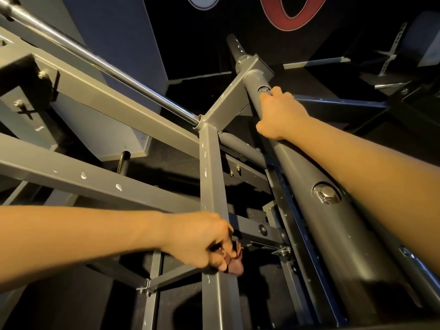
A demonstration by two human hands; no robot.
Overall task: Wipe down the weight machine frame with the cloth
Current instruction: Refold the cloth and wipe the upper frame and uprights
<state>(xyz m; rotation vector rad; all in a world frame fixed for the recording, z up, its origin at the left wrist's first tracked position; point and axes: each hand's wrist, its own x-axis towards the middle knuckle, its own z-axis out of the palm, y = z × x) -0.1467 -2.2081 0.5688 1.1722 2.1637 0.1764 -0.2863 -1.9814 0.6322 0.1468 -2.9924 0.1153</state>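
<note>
The grey weight machine frame (212,177) fills the view, with square bars crossing at a welded joint in the middle. My left hand (202,241) grips the upright square bar low down, and a small brownish cloth (234,265) shows under its curled fingers, against the bar. My right hand (278,113) rests on the thick round grey tube (333,222) at the upper right, fingers wrapped over its far side. Most of the cloth is hidden by my left hand.
A shiny chrome rod (95,60) runs from the top left down to the joint. White specks dot the grey bars. A large bolt (326,194) sits in the round tube. A blue rail (307,246) runs beside the tube. Dark floor and a blue block lie beyond.
</note>
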